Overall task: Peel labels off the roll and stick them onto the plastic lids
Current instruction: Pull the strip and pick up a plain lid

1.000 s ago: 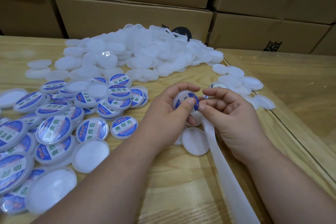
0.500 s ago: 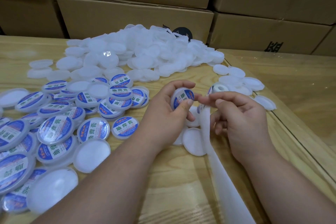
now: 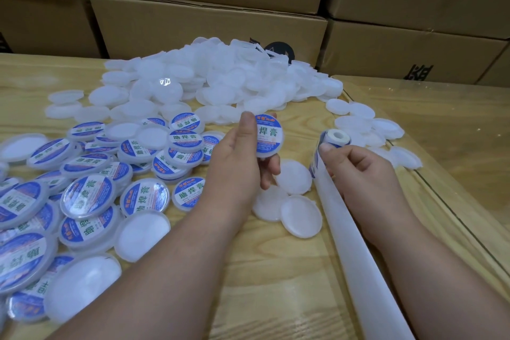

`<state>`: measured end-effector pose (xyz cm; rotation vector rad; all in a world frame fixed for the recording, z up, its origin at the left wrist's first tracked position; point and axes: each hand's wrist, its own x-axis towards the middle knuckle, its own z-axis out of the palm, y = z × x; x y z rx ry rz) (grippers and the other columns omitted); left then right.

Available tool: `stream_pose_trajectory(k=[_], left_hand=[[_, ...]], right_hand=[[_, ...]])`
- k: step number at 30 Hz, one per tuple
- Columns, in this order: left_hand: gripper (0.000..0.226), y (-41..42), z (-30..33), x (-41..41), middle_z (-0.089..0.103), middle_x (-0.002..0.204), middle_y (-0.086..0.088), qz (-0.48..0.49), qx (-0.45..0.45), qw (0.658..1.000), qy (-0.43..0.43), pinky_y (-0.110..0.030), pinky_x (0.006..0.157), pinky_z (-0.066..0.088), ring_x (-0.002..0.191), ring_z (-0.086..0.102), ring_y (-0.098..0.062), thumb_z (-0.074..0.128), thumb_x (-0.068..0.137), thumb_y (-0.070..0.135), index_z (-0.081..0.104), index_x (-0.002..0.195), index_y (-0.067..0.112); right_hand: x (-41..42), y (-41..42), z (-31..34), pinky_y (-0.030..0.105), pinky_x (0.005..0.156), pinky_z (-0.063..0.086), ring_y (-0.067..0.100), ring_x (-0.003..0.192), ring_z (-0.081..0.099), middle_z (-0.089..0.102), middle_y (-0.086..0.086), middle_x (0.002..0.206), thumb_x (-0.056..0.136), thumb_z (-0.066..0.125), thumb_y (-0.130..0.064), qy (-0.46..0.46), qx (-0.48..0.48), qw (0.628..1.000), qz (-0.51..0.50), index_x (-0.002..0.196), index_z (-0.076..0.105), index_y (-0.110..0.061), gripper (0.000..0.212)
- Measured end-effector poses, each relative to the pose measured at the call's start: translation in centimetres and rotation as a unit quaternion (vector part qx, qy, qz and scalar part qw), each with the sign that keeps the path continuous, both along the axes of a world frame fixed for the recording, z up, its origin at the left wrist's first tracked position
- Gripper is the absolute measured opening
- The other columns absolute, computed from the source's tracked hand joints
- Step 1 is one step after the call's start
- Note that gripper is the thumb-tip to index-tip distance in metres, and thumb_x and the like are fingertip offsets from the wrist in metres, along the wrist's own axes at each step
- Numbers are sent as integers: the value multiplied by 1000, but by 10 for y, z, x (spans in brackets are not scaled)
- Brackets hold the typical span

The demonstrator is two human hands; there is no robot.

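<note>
The labelled lid [image 3: 268, 136] pinched in the left hand [image 3: 239, 165] bears a round blue-and-white label reading 助焊膏 in green. The same 助焊膏 shows on the labelled lids [image 3: 143, 196] lying left of that hand. Black printing on the cardboard boxes [image 3: 414, 47] beyond both hands is cut off, unreadable.

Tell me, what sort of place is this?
Probably a small packing workshop or stockroom: stacked cardboard boxes behind a wooden table, a heap of blank lids, and labelled lids.
</note>
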<state>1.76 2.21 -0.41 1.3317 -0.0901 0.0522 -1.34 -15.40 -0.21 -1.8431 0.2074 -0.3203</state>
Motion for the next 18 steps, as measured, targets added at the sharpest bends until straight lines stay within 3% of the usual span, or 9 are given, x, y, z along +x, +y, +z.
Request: stream_pose_trajectory(k=[2,4,7,10,12,14,18], left_hand=[[42,-1,-1,1,67,65,2,24,-5,1000,8,-19,44,41,47,49,-11,47,99,58,69,81,27],[29,1,-2,4,73,74,4,49,-8,999,16,-18,50,44,51,51,-7,58,100,43,72,81,25],[26,5,-4,7,77,92,1,59,-28,997,35,-29,67,48,63,55,-6,64,98,29,80,81,38],[25,6,-2,11,78,98,9,64,-148,985,65,-24,60,46,64,59,-5,63,99,21,81,86,31],[12,6,1,13,78,104,8,84,-246,962,84,-20,54,46,63,64,-6,58,103,27,69,108,27],[21,8,3,16,78,105,8,100,-299,944,95,-18,53,48,66,69,-7,50,105,42,55,120,28],[25,11,4,16,78,108,6,74,-287,949,104,-22,59,50,75,74,-11,49,103,47,49,122,31]], right_hand=[[1,-2,0,16,48,38,6,52,44,51,-9,58,84,74,-58,2,-27,999,19,71,68,-21,40],[2,-4,-1,21,56,42,5,56,51,61,-10,63,87,75,-49,12,-36,999,36,76,73,-25,26],[2,-4,-3,27,61,45,4,60,56,70,-8,72,88,74,-36,19,-34,998,45,78,75,-32,11],[2,-5,-5,29,59,43,6,58,53,65,-9,67,86,71,-35,18,-31,998,47,80,75,-32,7],[3,-6,-5,29,58,43,6,57,51,62,-10,65,88,71,-33,18,-32,998,50,81,75,-31,8],[3,-7,-6,29,57,43,7,57,51,62,-9,64,89,71,-30,19,-37,998,51,81,74,-31,10],[3,-8,-6,28,55,42,8,57,50,61,-7,64,90,71,-28,25,-37,998,54,80,74,-29,11]])
